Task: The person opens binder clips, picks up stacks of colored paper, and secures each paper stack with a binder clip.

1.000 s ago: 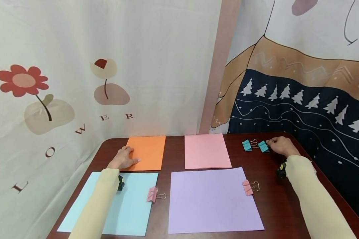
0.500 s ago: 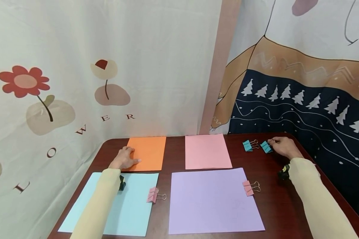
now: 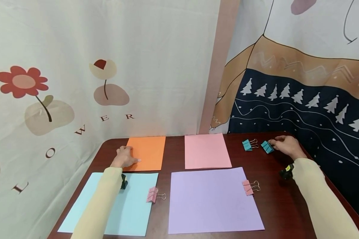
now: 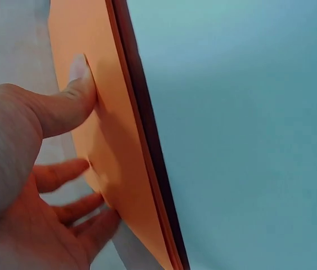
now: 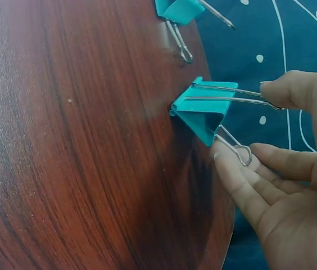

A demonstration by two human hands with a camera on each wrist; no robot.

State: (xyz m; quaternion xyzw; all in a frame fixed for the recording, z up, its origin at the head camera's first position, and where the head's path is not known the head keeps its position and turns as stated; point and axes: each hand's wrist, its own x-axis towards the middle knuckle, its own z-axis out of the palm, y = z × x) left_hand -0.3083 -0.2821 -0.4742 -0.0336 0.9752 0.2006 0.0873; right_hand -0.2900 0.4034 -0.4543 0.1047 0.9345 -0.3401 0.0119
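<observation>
My left hand (image 3: pixel 125 157) rests on the left side of a stack of orange paper (image 3: pixel 149 152). In the left wrist view its thumb (image 4: pixel 81 84) lies on the top sheet, and the fingertips touch the sheet's outer edge. At the far right, my right hand (image 3: pixel 288 147) pinches a teal binder clip (image 3: pixel 267 147) by its wire handles. The right wrist view has the thumb on one handle and fingers at the other; the clip (image 5: pixel 206 107) is tilted just over the table. A second teal binder clip (image 3: pixel 246 145) lies to its left.
Pink paper (image 3: pixel 207 151) lies at the back middle. Nearer are light blue paper (image 3: pixel 131 205) and purple paper (image 3: pixel 213 200), with a pink binder clip (image 3: pixel 151 195) and another pink binder clip (image 3: pixel 247 188) on their right edges. Printed curtains (image 3: pixel 155 66) stand behind the brown table (image 3: pixel 282 205).
My right hand has moved slightly right with the teal binder clip, widening the gap to the other teal clip, and the clip has turned. The left hand stays on the orange paper.
</observation>
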